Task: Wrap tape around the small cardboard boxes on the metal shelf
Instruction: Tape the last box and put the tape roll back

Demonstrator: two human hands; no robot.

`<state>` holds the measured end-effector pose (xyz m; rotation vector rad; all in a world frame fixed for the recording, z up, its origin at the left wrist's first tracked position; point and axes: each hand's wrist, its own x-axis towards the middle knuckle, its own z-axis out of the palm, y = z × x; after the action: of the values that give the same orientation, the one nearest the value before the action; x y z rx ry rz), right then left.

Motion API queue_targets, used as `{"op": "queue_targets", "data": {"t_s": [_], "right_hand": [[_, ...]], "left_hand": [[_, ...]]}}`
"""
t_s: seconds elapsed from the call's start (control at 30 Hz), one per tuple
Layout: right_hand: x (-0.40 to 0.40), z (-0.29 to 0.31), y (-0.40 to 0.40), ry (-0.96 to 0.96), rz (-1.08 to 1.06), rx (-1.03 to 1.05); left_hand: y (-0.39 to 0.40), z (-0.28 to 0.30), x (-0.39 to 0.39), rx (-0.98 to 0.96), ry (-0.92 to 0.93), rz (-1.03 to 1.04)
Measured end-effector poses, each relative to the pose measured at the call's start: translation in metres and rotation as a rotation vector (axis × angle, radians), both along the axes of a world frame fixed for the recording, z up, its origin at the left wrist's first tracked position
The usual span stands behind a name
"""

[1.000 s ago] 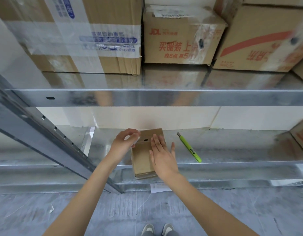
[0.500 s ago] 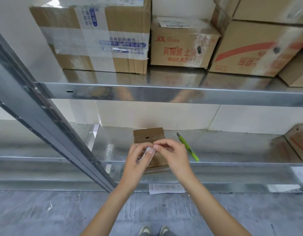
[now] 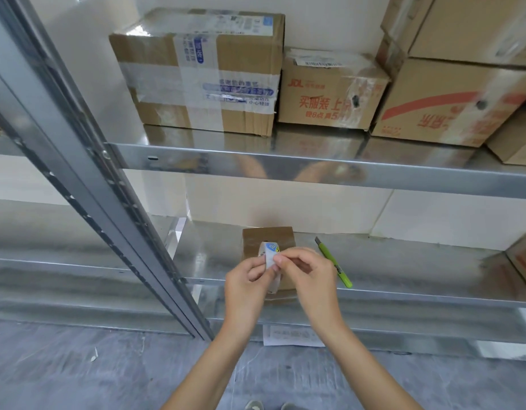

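Above the small brown box (image 3: 267,238), a clear tape roll (image 3: 270,255) pinched between fingers of both hands.

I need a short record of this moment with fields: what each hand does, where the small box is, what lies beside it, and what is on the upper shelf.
left hand: holds the tape roll above the small box
right hand: fingers pinch at the roll's edge
small box: on the lower metal shelf, partly hidden by the hands
beside box: green knife, to its right, apart
upper shelf: large cardboard boxes
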<state>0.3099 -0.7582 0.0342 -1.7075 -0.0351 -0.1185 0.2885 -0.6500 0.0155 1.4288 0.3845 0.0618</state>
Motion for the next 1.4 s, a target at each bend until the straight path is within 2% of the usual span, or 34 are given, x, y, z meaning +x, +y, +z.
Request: {"op": "queue_targets", "data": {"t_s": [0.13,0.27,0.43,0.53,0.6,0.7,0.77,0.87,0.93,1.0,1.03,1.1,1.13,1.27,1.33,1.4], "right_hand": [[0.002,-0.002,0.007,0.046,-0.076,0.154],[0.007,-0.005,0.017,0.219,-0.145,0.357],[0.016,-0.006,0.027,0.379,-0.217,0.518],[0.019,-0.006,0.031,0.413,-0.170,0.609],[0.024,-0.004,0.031,0.421,-0.103,0.601],[0.037,-0.012,0.024,0.568,-0.018,0.621],[0.040,-0.019,0.026,0.618,0.032,0.479],[0.037,-0.038,0.036,0.487,0.046,-0.014],[0.036,-0.057,0.041,0.323,0.019,-0.508],[0.035,-0.073,0.049,0.284,0.052,-0.974],[0.035,-0.079,0.053,0.294,0.088,-1.125],[0.033,-0.091,0.061,0.298,0.163,-1.263],[0.034,-0.095,0.061,0.278,0.195,-1.292],[0.048,-0.100,0.026,0.169,0.402,-1.368],[0.057,-0.098,-0.003,0.098,0.481,-1.374],[0.067,-0.093,-0.027,0.086,0.541,-1.352]], "left_hand": [[-0.004,-0.001,0.004,-0.060,0.012,0.113],[-0.007,-0.002,0.005,-0.065,-0.007,0.172],[-0.007,-0.004,0.008,-0.064,-0.020,0.214],[-0.003,-0.007,0.011,-0.003,-0.031,0.211],[0.002,-0.010,0.011,0.014,-0.041,0.206],[0.014,-0.018,0.010,0.010,-0.087,0.172],[0.025,-0.026,0.010,0.044,-0.100,0.133],[0.046,-0.045,0.018,0.163,-0.077,0.119],[0.066,-0.061,0.031,0.381,-0.023,0.142],[0.089,-0.078,0.049,0.682,0.052,0.159],[0.100,-0.088,0.058,0.828,0.086,0.129],[0.117,-0.108,0.074,1.060,0.175,0.019],[0.124,-0.117,0.081,1.114,0.230,-0.032],[0.139,-0.142,0.100,1.038,0.309,-0.240],[0.139,-0.149,0.099,1.021,0.241,-0.263],[0.128,-0.145,0.092,0.867,0.110,-0.167]]}}
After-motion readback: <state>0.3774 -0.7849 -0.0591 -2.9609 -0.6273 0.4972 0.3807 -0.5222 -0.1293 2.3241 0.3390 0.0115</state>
